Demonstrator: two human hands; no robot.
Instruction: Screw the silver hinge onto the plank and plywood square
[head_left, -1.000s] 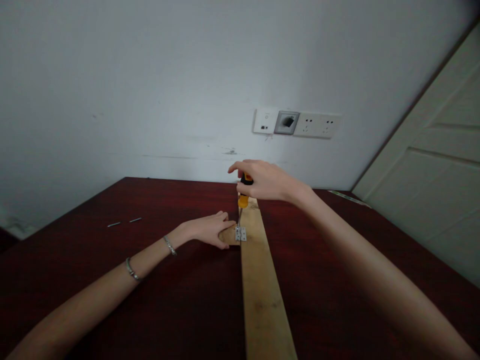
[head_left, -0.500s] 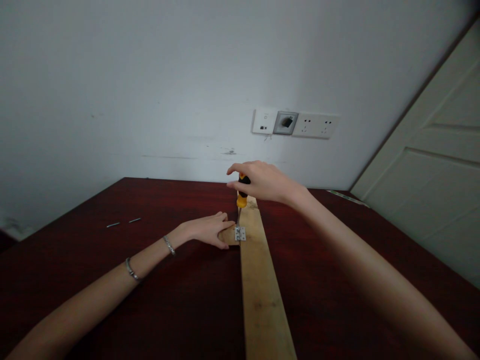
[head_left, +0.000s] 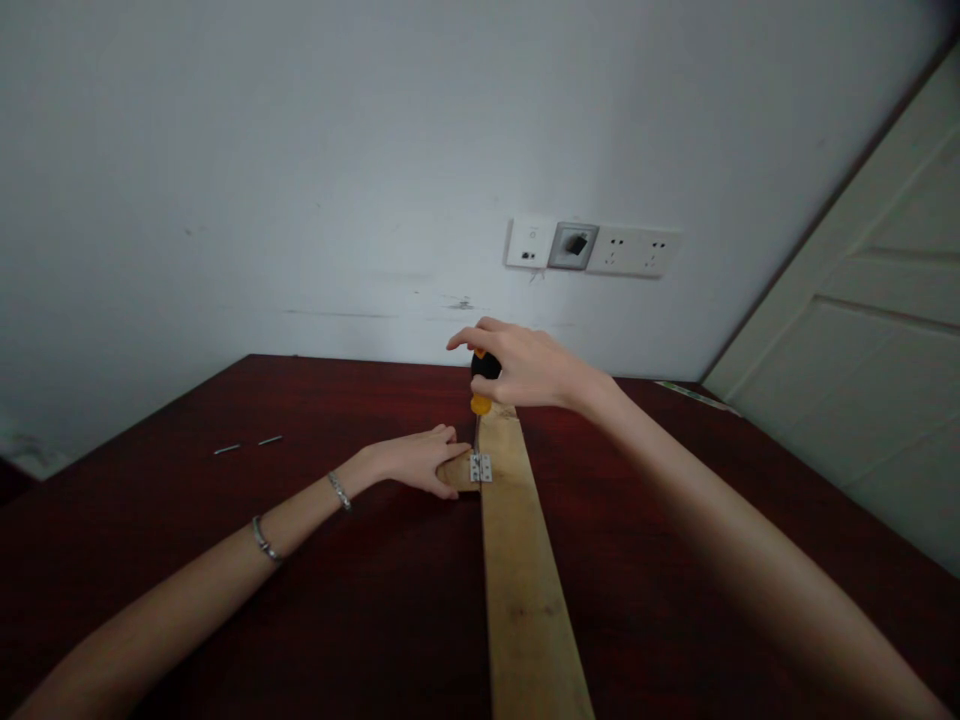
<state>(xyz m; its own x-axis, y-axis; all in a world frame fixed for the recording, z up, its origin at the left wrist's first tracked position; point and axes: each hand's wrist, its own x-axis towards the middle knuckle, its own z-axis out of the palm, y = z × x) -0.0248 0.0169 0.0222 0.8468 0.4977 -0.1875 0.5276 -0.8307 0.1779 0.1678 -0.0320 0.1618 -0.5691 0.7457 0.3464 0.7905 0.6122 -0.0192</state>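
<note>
Head view: silver hinge (head_left: 481,468) sits between and below the two hands, just right of the left fingertips, nearer than the right hand. One leaf lies on the small wooden block (head_left: 459,472), the other on the long plank (head_left: 525,560). Left hand (head_left: 412,462) grasps the block, thumb on the near side, fingers on the far side, block up against the plank's left edge. Right hand (head_left: 529,365) grasps the black-and-yellow screwdriver (head_left: 484,368) by its handle, thumb and fingers around it, index finger stuck out to the left. Screwdriver is near upright, shaft pointing down at the hinge's left leaf; tip contact too small to tell. Left hand covers the block's left part; right hand covers part of the handle. Plank runs from the near edge of view toward the wall (head_left: 300,150), across the dark red bench (head_left: 360,620). Two thin metal pieces, maybe screws, lie on the bench well left of the block: one (head_left: 226,449), other (head_left: 271,440). Pale strip (head_left: 697,397) at the far right bench edge. Sockets (head_left: 634,250) on the wall above, white panelled door (head_left: 885,330) at right. Nothing stands between left hand and hinge.
</note>
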